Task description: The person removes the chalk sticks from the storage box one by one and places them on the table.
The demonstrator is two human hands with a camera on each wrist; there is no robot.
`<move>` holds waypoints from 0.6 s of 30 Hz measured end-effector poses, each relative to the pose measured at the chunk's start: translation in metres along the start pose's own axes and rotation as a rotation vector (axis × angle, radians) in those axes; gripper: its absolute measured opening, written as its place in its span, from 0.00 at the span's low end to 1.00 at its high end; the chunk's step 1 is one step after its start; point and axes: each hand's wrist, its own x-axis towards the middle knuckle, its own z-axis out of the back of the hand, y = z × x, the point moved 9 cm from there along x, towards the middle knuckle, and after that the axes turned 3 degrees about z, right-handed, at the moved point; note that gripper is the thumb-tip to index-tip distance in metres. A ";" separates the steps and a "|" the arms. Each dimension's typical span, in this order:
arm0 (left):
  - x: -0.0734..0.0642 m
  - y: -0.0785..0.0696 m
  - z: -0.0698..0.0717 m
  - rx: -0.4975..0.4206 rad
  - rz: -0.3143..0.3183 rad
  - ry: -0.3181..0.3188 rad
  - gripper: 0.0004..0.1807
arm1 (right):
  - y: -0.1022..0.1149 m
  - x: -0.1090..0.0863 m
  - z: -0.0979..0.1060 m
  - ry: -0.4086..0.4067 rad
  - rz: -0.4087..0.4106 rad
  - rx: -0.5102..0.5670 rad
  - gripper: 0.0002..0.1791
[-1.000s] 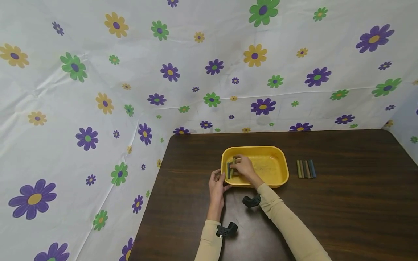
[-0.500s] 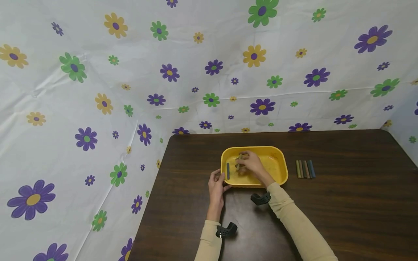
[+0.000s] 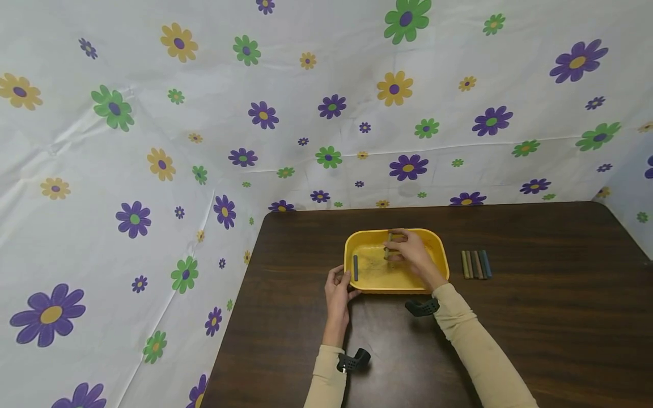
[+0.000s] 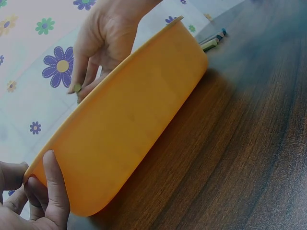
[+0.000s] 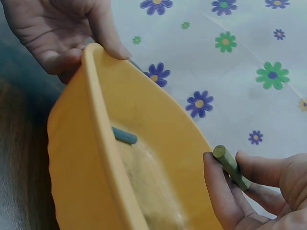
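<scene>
My left hand (image 3: 338, 297) grips the left end of a yellow plastic tub (image 3: 374, 277), with thumb and fingers round its rim in both wrist views. The fingers and thumb of my right hand (image 3: 414, 252) pinch a yellowish-green chalk stick (image 5: 231, 166) above the tub's inside, right of its middle. Inside the tub, against the left wall, lies a dark blue chalk stick (image 3: 355, 268); in the right wrist view the tub's rim covers part of this blue chalk (image 5: 125, 136).
Several chalk sticks (image 3: 475, 264) in green, brown and blue lie side by side on the dark wooden table (image 3: 551, 300), right of the tub. A white sheet (image 3: 285, 68) with flower prints hangs behind the table and at its left.
The right hand has lifted the green chalk from beside the blue one and carried it rightward over the tub. The left hand keeps its hold on the rim.
</scene>
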 end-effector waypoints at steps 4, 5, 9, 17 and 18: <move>0.000 0.000 -0.001 -0.004 0.000 0.007 0.22 | 0.003 -0.001 0.015 -0.015 0.012 -0.023 0.30; 0.000 0.000 -0.001 -0.006 0.000 0.007 0.22 | 0.004 -0.002 0.019 -0.017 0.015 -0.030 0.30; 0.000 0.000 0.000 -0.009 0.006 0.002 0.21 | 0.008 -0.007 0.035 -0.032 0.024 -0.065 0.31; -0.001 0.000 0.001 -0.009 0.011 -0.006 0.19 | 0.009 -0.013 0.071 -0.110 -0.012 -0.081 0.32; -0.001 0.000 0.001 -0.010 0.011 -0.007 0.19 | 0.010 -0.014 0.074 -0.115 -0.012 -0.074 0.32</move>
